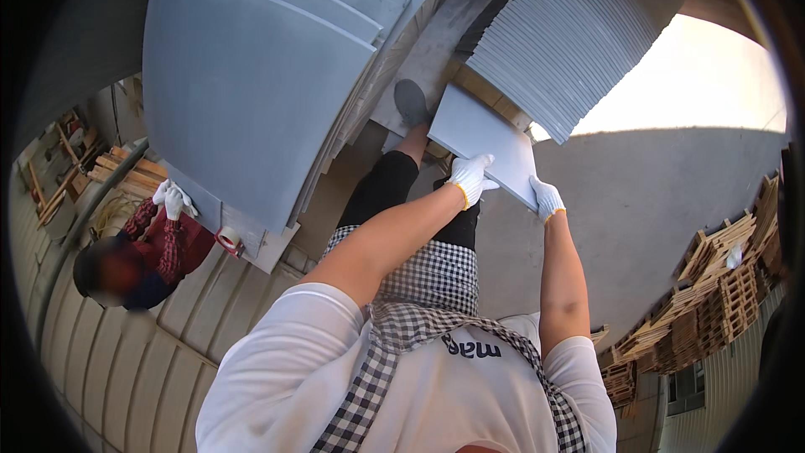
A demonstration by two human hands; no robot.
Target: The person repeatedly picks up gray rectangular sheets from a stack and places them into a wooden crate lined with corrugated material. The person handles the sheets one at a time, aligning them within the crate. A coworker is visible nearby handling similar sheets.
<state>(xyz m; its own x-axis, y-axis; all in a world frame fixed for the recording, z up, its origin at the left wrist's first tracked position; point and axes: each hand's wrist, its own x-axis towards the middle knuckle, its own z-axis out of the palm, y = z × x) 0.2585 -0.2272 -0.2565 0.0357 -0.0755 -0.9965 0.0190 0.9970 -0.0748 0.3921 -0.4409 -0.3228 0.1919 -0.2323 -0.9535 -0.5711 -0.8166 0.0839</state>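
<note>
A flat, light-grey rectangular panel (486, 136) lies slanted in front of me, its far end beside a pile of similar panels. My left hand (471, 179), in a white knitted glove, is closed on the panel's near long edge. At the right-hand corner my right hand (547, 199), gloved likewise, grips the short end; its fingers are partly hidden around the edge. Just beyond rises the neat stack of grey panels (579, 42), with brown blocks (490, 94) showing at its base.
Large grey sheets (251, 84) are piled high on my left. A co-worker in red (172, 243) with white gloves touches their near corner, beside a tape roll (227, 237). Wooden pallets (721, 302) stand along the right. Concrete floor (646, 210) stretches between.
</note>
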